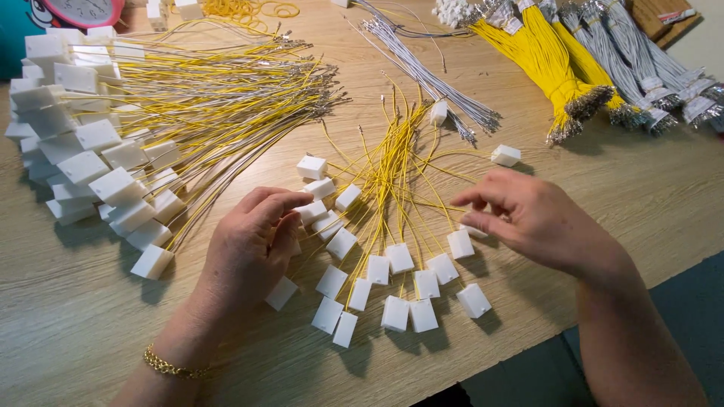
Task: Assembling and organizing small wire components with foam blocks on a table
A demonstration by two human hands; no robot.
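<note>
Counter (pixel 618 188) of pale wood grain, filling nearly the whole view; dark teal floor past its near right edge. Pink round clock (pixel 81 9) at the far left corner, cut off by the frame.

Loose fan of yellow wires (pixel 392 177) at the centre, each ending in a white plastic connector (pixel 394 313). Long axes running roughly from far to near, bare metal tips gathered toward the far side, white connectors spread along the near side in a ragged arc. One stray white connector (pixel 505 155) lying apart to the right.

Left hand (pixel 249 252) resting on the counter at the fan's left edge, fingers curled, fingertips touching a white connector (pixel 311 212); whether truly pinched or only touched, cannot tell. Gold chain bracelet (pixel 175 368) at the wrist.

Right hand (pixel 532 218) hovering just over the fan's right side, thumb and forefinger drawn close together near thin yellow strands and a white connector (pixel 460 243); grip on anything not clear, cannot tell.

Larger finished pile (pixel 113 143) at the left: same wires, connectors stacked leftward, tips pointing right. Tied yellow bundles (pixel 554 68) and grey bundles (pixel 633 60) at the far right, metal ends toward the near right. Loose grey wires (pixel 422 71) between them and the pile.
</note>
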